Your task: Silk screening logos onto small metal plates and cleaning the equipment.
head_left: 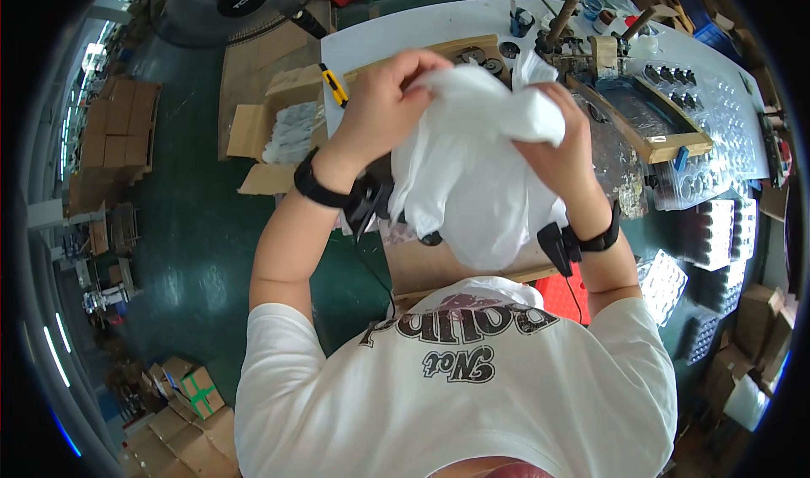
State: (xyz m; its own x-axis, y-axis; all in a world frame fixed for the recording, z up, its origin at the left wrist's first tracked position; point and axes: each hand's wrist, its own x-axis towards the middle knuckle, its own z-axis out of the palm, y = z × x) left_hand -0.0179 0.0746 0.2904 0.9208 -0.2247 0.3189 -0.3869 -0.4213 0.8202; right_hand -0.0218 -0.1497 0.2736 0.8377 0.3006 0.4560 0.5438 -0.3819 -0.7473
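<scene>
In the head view, the left hand (pixel 392 94) pinches the upper left of a crumpled white film (pixel 472 174), its thumb and fingers drawn together. The right hand (pixel 569 136) grips the film's upper right edge with curled fingers. The film hangs between the hands, in front of the person's chest and above the near part of the worktop (pixel 359 48); whether it is a bag or a sheet I cannot tell.

The worktop is white toward its far side, with a bent-looking rim. A yellow knife (pixel 334 85) lies just beside the left hand. Farther back stands a dark blue cup (pixel 521 24). To the right, a wooden frame (pixel 679 145) lies tilted near clear trays (pixel 683 187), and small black parts (pixel 669 75) sit in rows.

Left of the worktop, an open carton (pixel 249 132) holds pale, wrapped pieces. A fan (pixel 240 5) stands at upper left. The floor (pixel 198 242) is green, with stacked boxes (pixel 118 124) along the left and a red crate (pixel 558 299) beside the person.
</scene>
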